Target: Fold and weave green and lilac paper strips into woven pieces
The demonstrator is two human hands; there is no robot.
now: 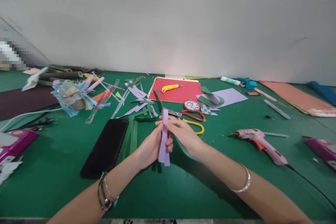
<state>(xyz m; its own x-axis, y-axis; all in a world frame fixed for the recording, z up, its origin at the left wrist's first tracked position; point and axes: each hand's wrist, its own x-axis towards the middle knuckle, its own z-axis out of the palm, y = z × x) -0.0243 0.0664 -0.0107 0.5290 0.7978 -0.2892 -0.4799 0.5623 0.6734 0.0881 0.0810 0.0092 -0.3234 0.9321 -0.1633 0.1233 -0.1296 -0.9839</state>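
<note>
One green table (183, 196) carries all the materials, its far edge running along a pale upright panel (168, 28). Toward its far right corner lie orange sheets (296, 94); a dark brown sheet (23, 98) lies at the left edge. Near the middle of the far edge is a red sheet (181, 95), with a lilac sheet (233, 96) to its right. Left of centre, closer to the near edge, is a black phone (106, 147); a pink glue gun (267, 145) lies toward the right edge.

Both hands meet above the middle of the surface. The left hand (149, 145) has its fingers curled behind a lilac paper strip (163, 143), and the right hand (186, 134) pinches that same strip near its top; each grip is narrow, closed on the paper. The strip is doubled, fold uppermost, its two loose ends pointing to the near edge.

Green paper strips (134, 134) lie between the phone and the hands. Beyond the right hand show a red scissor handle (203, 116) and a yellow handle (202, 128); whether they form one pair cannot be told. A yellow craft knife (170, 88) rests on the red sheet, and a round patterned disc (191, 105) sits by that sheet's near right corner.
</note>
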